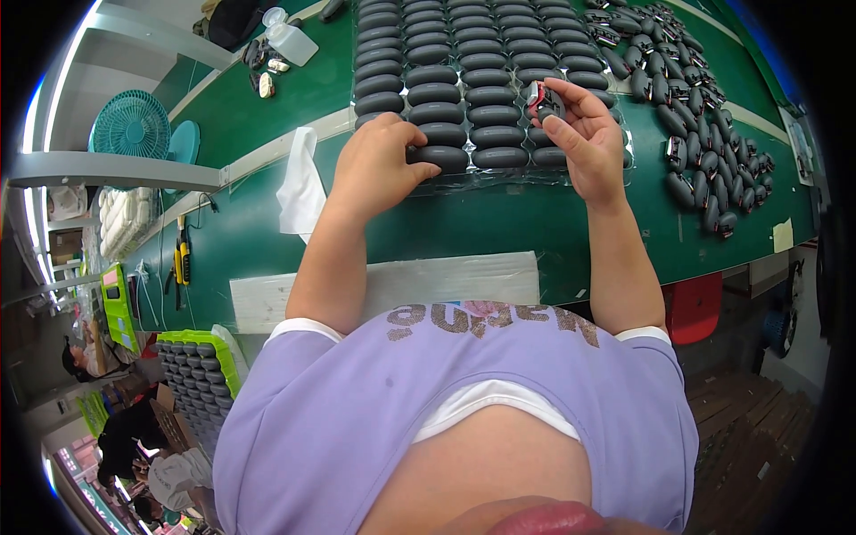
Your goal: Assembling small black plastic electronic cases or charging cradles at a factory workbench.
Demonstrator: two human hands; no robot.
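Observation:
Rows of dark grey oval pieces (499, 114) fill a clear plastic tray (508, 185) on the green table. At its near left corner, my left hand (379, 160) has thumb and forefinger on either side of the left end of a front-row grey oval piece (443, 160). The hand covers the left column's front spots. Above the tray's right part, my right hand (588, 129) pinches another oval piece (547, 103) between thumb and fingers. That piece is tilted, showing a red and silvery part on its side.
A large heap of loose oval pieces (704, 134) lies right of the tray. A white cloth (302, 183) and yellow-handled cutter (182, 254) lie left. A white board (446, 281) runs along the near edge. A bottle (291, 43) and green fan (132, 127) stand farther left.

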